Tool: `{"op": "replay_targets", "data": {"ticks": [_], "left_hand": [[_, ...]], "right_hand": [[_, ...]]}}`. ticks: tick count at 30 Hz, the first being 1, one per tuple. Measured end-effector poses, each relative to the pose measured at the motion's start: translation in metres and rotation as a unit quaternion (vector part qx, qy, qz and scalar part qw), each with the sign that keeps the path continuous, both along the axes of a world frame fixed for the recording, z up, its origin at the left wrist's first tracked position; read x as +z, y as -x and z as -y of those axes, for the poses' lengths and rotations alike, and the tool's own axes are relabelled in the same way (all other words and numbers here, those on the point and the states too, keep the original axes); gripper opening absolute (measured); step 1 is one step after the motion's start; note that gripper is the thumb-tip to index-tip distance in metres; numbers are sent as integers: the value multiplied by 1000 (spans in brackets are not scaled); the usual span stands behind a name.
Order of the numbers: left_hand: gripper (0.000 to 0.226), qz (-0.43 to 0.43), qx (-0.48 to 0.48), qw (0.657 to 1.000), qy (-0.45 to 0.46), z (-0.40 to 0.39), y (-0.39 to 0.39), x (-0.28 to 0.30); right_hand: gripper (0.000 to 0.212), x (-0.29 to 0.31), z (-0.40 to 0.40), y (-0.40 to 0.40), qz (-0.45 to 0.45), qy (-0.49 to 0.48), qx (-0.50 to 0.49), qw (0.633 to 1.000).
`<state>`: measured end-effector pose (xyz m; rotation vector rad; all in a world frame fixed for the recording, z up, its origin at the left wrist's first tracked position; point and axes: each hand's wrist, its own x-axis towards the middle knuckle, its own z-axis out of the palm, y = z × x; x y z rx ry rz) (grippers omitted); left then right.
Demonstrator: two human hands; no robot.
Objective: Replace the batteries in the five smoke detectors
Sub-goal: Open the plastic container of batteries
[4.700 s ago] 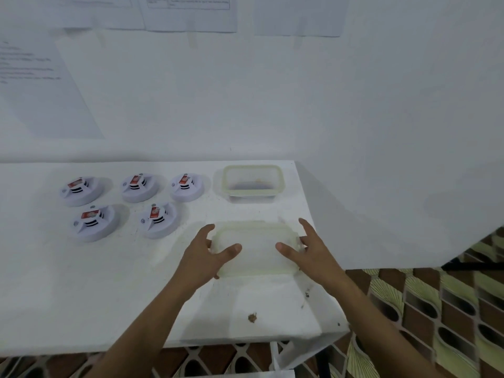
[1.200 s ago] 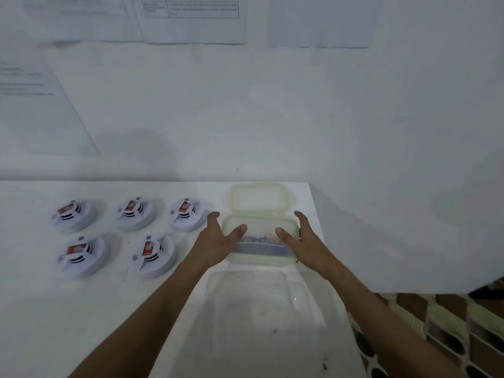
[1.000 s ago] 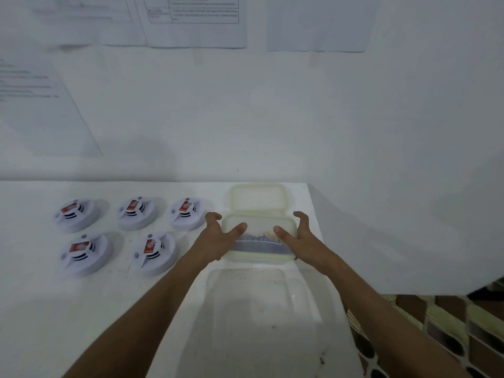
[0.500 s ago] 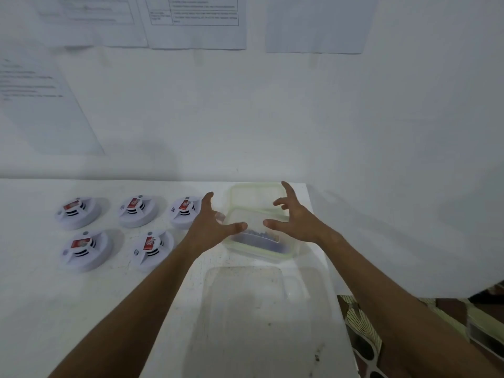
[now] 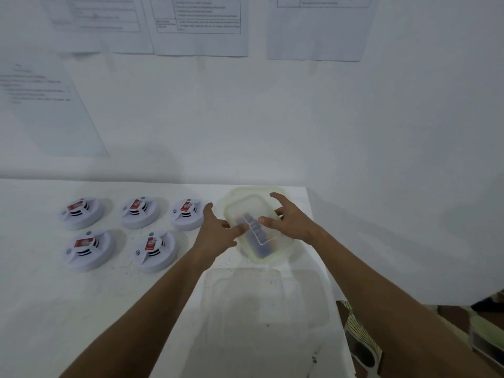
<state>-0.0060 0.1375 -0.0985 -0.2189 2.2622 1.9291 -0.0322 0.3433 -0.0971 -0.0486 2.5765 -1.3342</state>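
Lidded container (image 5: 259, 241) near table edge (image 5: 331, 268)

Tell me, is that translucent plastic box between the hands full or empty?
Not empty. Dark blue batteries show through the translucent plastic box, filling only part of it. The left hand and right hand grip its sides.

five white smoke detectors (image 5: 141, 212), two rows, tabletop

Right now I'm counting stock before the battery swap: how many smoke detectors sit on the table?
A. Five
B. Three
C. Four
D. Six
A: three smoke detectors form the back row and two the front row on the table, left of the hands.
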Motion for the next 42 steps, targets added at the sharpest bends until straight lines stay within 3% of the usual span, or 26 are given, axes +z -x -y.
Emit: {"op": "replay_targets", "data": {"ticks": [5, 19, 24, 35, 42], "left_hand": [[120, -21, -3, 1000, 22, -11, -1, -9], [112, 34, -63, 995, -68, -8, 15, -20], [94, 6, -22, 999, -25, -11, 17, -25], [106, 24, -31, 999, 26, 1, 18, -26], [119, 9, -31, 994, 101, -3, 13, -16]], "right_hand": [[84, -11, 12, -12, 8, 72, -17, 997], [87, -15, 9, -9, 13, 73, 27, 997], [84, -13, 10, -9, -3, 61, 17, 998], [74, -12, 15, -3, -40, 60, -14, 997], [101, -5, 11, -3, -65, 43, -28, 997]]}}
